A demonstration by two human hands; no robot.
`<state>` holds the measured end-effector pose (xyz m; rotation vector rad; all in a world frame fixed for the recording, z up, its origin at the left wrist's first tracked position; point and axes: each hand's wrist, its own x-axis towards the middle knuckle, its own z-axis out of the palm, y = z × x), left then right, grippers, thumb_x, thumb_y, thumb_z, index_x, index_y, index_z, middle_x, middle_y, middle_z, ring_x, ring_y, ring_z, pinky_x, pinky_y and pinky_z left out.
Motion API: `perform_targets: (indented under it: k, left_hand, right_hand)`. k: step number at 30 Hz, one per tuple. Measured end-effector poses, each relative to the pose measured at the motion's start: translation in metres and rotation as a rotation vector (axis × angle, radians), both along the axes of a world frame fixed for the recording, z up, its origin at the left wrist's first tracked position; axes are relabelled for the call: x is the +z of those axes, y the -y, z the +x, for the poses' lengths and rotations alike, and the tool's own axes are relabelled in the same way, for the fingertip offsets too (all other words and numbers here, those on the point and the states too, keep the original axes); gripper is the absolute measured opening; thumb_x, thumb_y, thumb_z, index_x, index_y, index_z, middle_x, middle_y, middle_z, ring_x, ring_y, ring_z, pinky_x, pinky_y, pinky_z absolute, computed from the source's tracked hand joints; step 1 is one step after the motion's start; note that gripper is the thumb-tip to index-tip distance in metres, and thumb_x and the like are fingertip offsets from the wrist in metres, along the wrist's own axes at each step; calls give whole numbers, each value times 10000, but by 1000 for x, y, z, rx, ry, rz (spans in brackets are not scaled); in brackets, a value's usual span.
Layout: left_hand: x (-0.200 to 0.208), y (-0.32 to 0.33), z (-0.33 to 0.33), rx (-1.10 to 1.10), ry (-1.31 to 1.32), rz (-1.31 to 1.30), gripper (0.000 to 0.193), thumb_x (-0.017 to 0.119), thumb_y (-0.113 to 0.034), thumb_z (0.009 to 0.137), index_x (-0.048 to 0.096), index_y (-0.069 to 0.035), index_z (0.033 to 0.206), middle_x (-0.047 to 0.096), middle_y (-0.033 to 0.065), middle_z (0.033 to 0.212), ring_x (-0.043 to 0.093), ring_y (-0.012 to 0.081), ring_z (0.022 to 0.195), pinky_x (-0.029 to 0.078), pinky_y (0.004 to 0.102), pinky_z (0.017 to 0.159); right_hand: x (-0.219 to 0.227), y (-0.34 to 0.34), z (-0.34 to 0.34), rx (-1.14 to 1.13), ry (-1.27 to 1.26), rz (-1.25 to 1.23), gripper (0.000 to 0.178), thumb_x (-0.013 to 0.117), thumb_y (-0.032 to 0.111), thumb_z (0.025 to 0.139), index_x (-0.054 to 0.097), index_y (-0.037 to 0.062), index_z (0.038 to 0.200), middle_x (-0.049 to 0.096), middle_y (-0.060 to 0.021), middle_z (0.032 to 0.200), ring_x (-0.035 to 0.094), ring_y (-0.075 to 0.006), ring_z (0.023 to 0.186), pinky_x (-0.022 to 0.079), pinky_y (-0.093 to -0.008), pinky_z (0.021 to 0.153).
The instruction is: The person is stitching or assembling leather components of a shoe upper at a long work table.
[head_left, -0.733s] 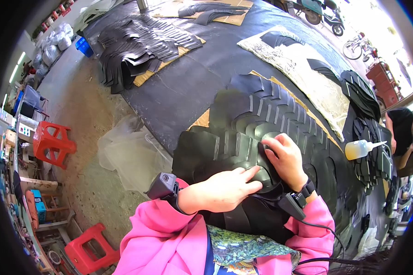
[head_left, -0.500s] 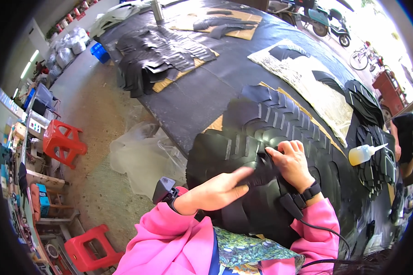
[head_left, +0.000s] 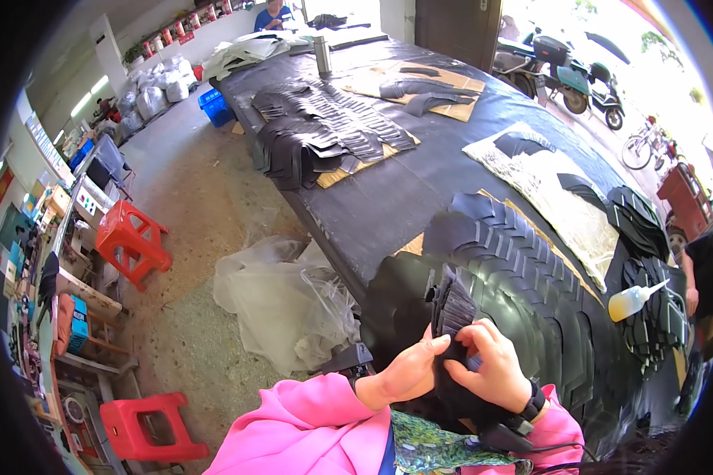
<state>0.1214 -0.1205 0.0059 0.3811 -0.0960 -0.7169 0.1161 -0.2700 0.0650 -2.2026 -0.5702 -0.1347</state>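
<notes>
We see left hand [head_left: 408, 372] gripping bundle of black pieces [head_left: 455, 309], fanned end up, just in front of overlapping black pieces [head_left: 543, 297] on tabletop [head_left: 348, 214]; hands hide bundle's lower part. Right hand [head_left: 495, 368] curls against it; whether gripping, we cannot tell. Person [head_left: 699, 261] at right cut off. White sheet [head_left: 558, 198], blue box [head_left: 78, 321] bear lettering too small for us.

Two hands [head_left: 491, 366], one held bundle [head_left: 455, 310] of black pieces, two red stools [head_left: 116, 225], one bottle [head_left: 626, 305], one flask [head_left: 322, 55], one blue crate [head_left: 215, 108], one bench [head_left: 372, 214], one brown door [head_left: 455, 30], at least two scooters [head_left: 574, 80], two other people [head_left: 274, 19], piled pieces [head_left: 543, 277] too overlapped to count
</notes>
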Motion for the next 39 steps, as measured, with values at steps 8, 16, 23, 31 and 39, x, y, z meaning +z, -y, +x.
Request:
perform_targets:
  k: [8,16,23,31,39]
  left_hand:
    - [4,0,2,33,49,90,442,416,-152,932,219,-106,1326,360,75,1293,338,170,1212,284,318,1013]
    - [-1,2,8,55,70,84,493,458,-225,913,256,-32,1319,342,94,1318,343,195,1213,281,352,1011]
    - [-13,0,16,47,182,156,534,522,-239,880,291,-13,1305,370,84,1307,377,187,1190,286,347,1007]
    - [-20,-6,22,21,145,158,461,480,-42,878,282,-68,1294,405,54,1267,388,147,1171,291,305,995]
    - [3,-19,29,35,191,216,384,425,-24,902,307,-21,1267,472,105,1194,490,198,1090,381,328,936]
  right_hand:
    - [4,-4,-1,17,15,-58,368,733,89,591,534,13,891,492,-89,804,550,-211,668,464,-310,670]
    - [-11,5,9,69,-106,154,161,601,51,687,574,35,845,541,-94,786,546,-266,744,399,-373,901]
    - [-14,14,17,24,-412,368,86,545,6,746,582,13,823,577,-42,726,549,-144,724,301,-380,1012]
    - [-22,17,22,-137,-659,605,72,525,4,785,547,-7,852,537,10,718,509,-62,691,412,-226,753]
    - [-11,35,33,-222,121,-199,154,539,-47,712,511,20,848,547,-151,700,549,-298,564,439,-353,504]
